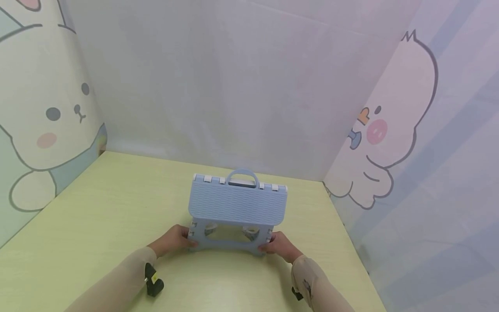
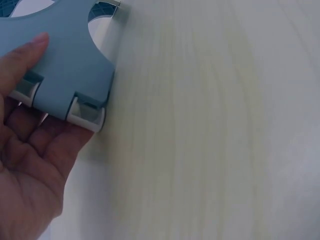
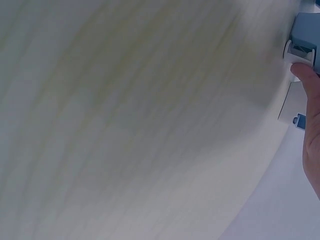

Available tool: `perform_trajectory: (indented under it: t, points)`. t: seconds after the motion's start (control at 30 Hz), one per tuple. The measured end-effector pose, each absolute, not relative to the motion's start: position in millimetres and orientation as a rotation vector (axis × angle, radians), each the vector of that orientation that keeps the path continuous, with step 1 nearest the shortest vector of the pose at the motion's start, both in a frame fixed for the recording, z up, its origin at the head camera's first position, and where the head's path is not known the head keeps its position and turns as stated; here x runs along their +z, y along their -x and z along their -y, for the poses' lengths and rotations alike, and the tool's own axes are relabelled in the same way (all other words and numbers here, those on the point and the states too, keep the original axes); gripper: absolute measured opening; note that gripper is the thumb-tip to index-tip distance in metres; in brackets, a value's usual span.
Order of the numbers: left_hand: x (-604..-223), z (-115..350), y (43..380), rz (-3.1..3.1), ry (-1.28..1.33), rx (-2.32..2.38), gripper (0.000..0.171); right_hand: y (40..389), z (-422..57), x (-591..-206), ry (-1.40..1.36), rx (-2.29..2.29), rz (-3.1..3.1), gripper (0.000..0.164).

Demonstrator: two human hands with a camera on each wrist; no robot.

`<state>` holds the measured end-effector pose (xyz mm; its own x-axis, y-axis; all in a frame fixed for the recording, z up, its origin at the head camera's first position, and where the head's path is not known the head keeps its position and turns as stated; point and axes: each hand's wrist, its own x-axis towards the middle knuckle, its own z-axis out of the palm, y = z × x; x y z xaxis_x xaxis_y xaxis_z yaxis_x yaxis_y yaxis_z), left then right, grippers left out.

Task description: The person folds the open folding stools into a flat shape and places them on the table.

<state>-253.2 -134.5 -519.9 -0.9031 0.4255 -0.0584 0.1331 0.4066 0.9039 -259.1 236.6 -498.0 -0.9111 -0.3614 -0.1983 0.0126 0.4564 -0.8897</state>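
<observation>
- A pale yellow-green tabletop (image 1: 128, 203) is spreading beneath a hanging whitish backdrop (image 1: 218, 86), its wood grain showing in both wrist views.
- Near the middle of this tabletop, between the two hands, a blue folding stool (image 1: 238, 203) is presenting its woven-textured seat; whether all its feet are touching the surface is not showing clearly.
- A looped handle (image 1: 243, 170) is rising at the seat's far edge, with white hinge pieces (image 1: 208, 178) sitting along that edge.
- Below the seat, a leg panel (image 1: 234, 246) with a wide cutout is facing the person.
- The left hand (image 1: 173, 240) is holding the panel's left edge in a narrow grip, its thumb lying on the front and its fingers reaching behind.
- The right hand (image 1: 282, 246) is pinching the opposite edge, its grip also narrow, the thumb pressing near a white hinge.
- Pale sleeves (image 1: 121, 277) are covering both forearms, and a black device (image 1: 154, 284) is sitting at the left cuff.
- Farther out, a printed rabbit (image 1: 50, 95) is filling the left wall, and a printed duck (image 1: 397, 108) is decorating the right one.
</observation>
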Motion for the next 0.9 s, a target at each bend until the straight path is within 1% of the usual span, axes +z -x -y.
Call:
perform_trajectory:
  t: [0.5, 0.9]
  points:
    - [-522.0, 136.2, 254.3, -2.362, -0.512, 1.518, 0.027, 262.5, -238.9, -502.5, 0.31, -1.453, -2.328, 0.035]
    - [-521.2, 134.3, 255.3, -2.398, -0.466, 1.473, 0.027, 262.9, -239.2, -501.9, 0.301, -1.433, -2.331, 0.034]
